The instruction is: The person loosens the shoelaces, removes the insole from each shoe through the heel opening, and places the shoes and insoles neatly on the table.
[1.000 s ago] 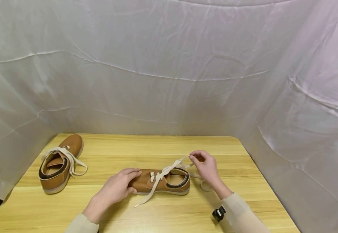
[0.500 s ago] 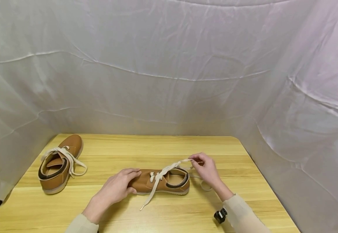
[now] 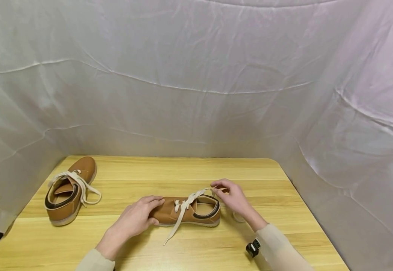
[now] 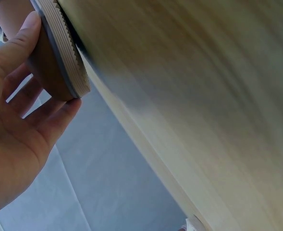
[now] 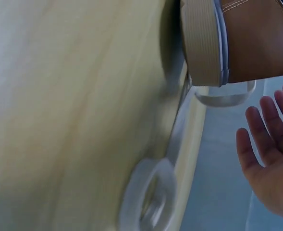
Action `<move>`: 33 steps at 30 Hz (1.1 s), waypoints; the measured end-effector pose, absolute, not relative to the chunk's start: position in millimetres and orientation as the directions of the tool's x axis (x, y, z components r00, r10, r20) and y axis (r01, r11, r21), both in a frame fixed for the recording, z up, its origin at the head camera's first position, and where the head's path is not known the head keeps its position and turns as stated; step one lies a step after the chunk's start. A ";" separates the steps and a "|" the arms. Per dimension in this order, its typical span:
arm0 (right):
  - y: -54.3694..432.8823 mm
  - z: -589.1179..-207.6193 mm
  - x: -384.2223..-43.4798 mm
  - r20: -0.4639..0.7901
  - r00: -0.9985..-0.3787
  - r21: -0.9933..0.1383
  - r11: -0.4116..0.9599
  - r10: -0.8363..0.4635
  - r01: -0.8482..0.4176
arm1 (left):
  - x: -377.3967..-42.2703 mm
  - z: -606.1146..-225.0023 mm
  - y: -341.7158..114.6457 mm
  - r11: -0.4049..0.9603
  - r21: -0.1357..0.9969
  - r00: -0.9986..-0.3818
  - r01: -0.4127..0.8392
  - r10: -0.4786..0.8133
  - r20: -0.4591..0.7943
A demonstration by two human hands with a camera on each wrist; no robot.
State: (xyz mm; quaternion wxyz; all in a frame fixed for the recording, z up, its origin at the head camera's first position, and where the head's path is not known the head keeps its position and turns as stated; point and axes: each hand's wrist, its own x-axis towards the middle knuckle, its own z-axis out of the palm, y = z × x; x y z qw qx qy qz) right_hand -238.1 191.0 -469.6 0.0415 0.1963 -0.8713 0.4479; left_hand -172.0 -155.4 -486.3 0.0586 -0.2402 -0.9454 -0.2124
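Observation:
A brown lace-up shoe [image 3: 191, 217] lies on the table, toe to the left and heel to the right. My left hand [image 3: 136, 217] holds its toe, thumb on the near side and fingers across the top; the left wrist view shows the thumb and fingertips around the toe end [image 4: 50, 72]. Above the shoe's opening, my right hand [image 3: 234, 197] pinches the cream shoelace [image 3: 193, 196] between thumb and forefinger. The other lace end [image 3: 175, 230] hangs over the near side onto the table. In the right wrist view, the remaining right fingers [image 5: 262, 137] are spread beside the heel [image 5: 256, 43].
The matching brown shoe [image 3: 62, 210] stands at the far left with its laces loose. A curled stretch of lace [image 5: 131, 197] lies on the wooden table [image 3: 169, 171] behind the heel. Grey cloth [image 3: 189, 113] encloses the table's back and sides.
My right hand has moved left and slightly down toward the shoe's opening, the shoelace in its fingers. The near lace end has slid a little right and down. My left hand stays put.

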 end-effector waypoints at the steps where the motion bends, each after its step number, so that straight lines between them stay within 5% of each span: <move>1: 189.0 -468.1 -239.2 0.245 -0.913 -0.760 0.520 -0.325 -0.389 | -172.1 -486.4 -155.4 0.794 0.370 -0.875 0.483 0.433 0.215; 8: 176.6 -464.0 -247.7 0.221 -0.872 -0.709 0.541 -0.438 -0.452 | -172.5 -487.0 -155.4 0.785 0.356 -0.861 0.507 0.452 0.231; 23: 175.0 -465.3 -247.6 0.124 -0.886 -0.712 0.583 -0.446 -0.393 | -173.2 -487.0 -156.5 0.786 0.356 -0.863 0.505 0.451 0.229; 33: 172.3 -465.6 -245.1 0.168 -0.858 -0.687 0.567 -0.485 -0.455 | -172.4 -486.7 -155.7 0.789 0.359 -0.867 0.498 0.444 0.227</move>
